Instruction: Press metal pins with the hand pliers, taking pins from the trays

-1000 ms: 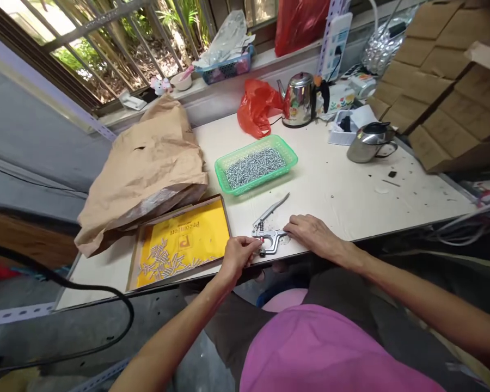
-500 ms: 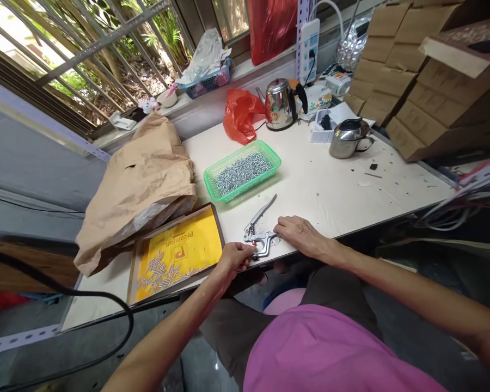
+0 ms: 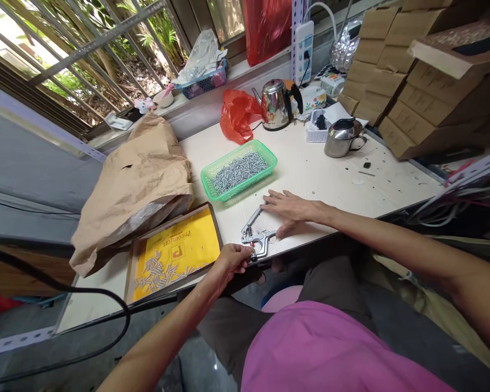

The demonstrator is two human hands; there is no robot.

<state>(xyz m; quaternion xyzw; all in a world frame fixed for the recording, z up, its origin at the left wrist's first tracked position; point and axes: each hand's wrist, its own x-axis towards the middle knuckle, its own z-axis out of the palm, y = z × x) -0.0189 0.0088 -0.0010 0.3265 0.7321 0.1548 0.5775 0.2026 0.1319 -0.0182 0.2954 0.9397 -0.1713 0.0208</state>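
A pair of grey metal hand pliers (image 3: 262,238) with a spring between its spread handles lies near the table's front edge. My left hand (image 3: 234,258) is closed in a pinch at the jaw end, beside a small red spot; whatever its fingertips hold is too small to make out. Over the handles is my right hand (image 3: 291,210), fingers spread, with its fingertips at the end of the upper handle and its thumb by the lower one. Beyond the pliers stands a green plastic basket (image 3: 239,194) of small metal pieces (image 3: 240,173).
On the left, a shallow tray (image 3: 215,228) with a yellow lining holds small metal pieces (image 3: 157,275). Behind it lies a brown paper bag (image 3: 134,185). A kettle (image 3: 274,106), a red plastic bag (image 3: 237,117) and a metal pot (image 3: 340,140) stand farther back. Cardboard boxes (image 3: 424,109) are stacked right.
My right hand has moved from the lower handle's end up and forward, its fingers spreading out to the upper handle. My left hand stays at the jaws. The view has shifted slightly.
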